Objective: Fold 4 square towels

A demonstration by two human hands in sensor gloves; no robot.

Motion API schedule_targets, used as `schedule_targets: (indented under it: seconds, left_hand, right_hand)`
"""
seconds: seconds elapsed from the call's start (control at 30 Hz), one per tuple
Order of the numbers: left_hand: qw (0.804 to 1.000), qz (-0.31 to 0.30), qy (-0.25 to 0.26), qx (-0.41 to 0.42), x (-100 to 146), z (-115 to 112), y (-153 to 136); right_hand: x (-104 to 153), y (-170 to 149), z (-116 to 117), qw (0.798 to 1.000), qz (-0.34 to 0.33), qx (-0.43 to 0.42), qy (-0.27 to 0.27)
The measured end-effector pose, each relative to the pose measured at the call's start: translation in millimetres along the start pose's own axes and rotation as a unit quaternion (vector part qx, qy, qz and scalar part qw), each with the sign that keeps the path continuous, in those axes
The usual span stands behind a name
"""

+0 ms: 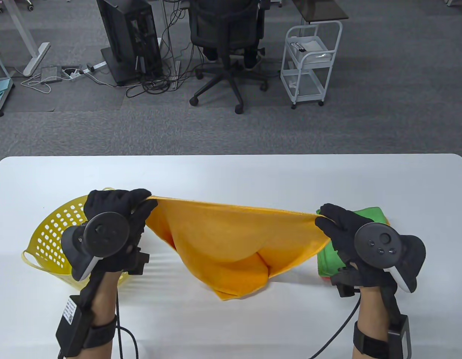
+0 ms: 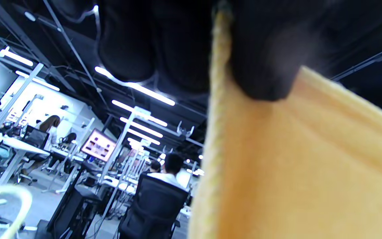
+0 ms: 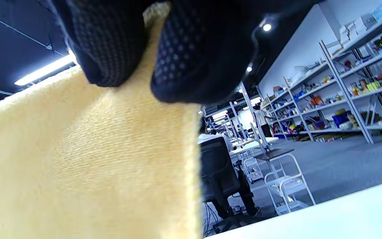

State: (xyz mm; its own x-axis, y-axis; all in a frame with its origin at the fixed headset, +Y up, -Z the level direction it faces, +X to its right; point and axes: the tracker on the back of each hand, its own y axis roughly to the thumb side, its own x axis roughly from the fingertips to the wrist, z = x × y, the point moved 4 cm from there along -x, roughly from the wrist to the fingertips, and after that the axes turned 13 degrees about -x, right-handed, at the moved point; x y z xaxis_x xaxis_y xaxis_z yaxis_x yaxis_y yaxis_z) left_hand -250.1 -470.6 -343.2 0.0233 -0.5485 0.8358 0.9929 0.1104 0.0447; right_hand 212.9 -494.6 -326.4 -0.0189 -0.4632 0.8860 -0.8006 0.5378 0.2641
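An orange towel (image 1: 231,243) hangs stretched between my two hands above the white table (image 1: 231,175), its lower part sagging onto the tabletop. My left hand (image 1: 143,202) pinches its left corner; the left wrist view shows the gloved fingers (image 2: 177,43) clamped on the towel (image 2: 293,166). My right hand (image 1: 322,220) pinches its right corner; the right wrist view shows the fingers (image 3: 191,56) on the cloth (image 3: 88,159). A folded green towel (image 1: 365,218) lies on a small stack under and behind my right hand.
A yellow perforated basket (image 1: 55,232) sits on the table's left, behind my left hand. Beyond the far table edge are an office chair (image 1: 227,37), a white trolley (image 1: 311,60) and a computer tower (image 1: 128,37) on the carpet.
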Motion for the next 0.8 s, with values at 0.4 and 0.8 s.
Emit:
schedule_targets:
  seconds: [0.4, 0.8]
  left_hand:
    - [0.998, 0.004, -0.055, 0.039, -58, 6, -9]
    - [0.996, 0.061, -0.041, 0.043, -144, -55, -14]
  right_hand:
    - [-73, 2, -31, 0.99, 0.032, -0.114, 0.07]
    - [-180, -38, 10, 0.988, 0.097, -0.117, 0.04]
